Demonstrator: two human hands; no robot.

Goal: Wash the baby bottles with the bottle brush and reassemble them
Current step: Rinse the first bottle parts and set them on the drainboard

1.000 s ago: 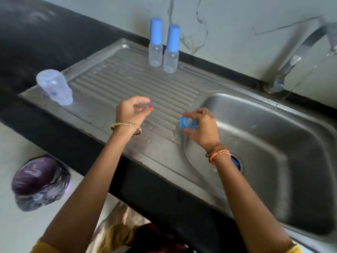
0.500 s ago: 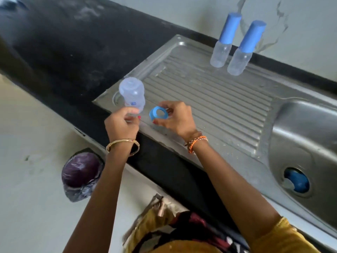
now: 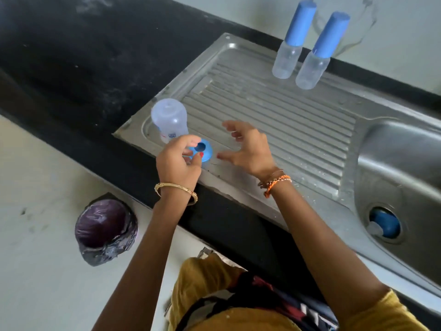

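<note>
Reassembly is judged to be in hand; the blue collar ring (image 3: 202,150) is pinched by the left hand (image 3: 177,163) just in front of the inverted bottle (image 3: 170,119) on the drainboard (image 3: 274,120); the right hand (image 3: 248,149) is held beside the ring, fingers spread wide, holding nothing; next, the bottle must be turned upright and the ring screwed on.

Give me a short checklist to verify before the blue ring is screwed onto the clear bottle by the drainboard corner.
1. Blue ring in hand: ok, the left hand pinches it.
2. Right hand free to help: ok, fingers spread, holding nothing.
3. Clear bottle within reach: ok, it stands on the drainboard beside the ring.
4. Bottle mouth facing up: not ok, it appears inverted.
5. Nipple seated in the ring: cannot tell.
6. Two capped bottles out of the way: ok, at the far edge.
</note>
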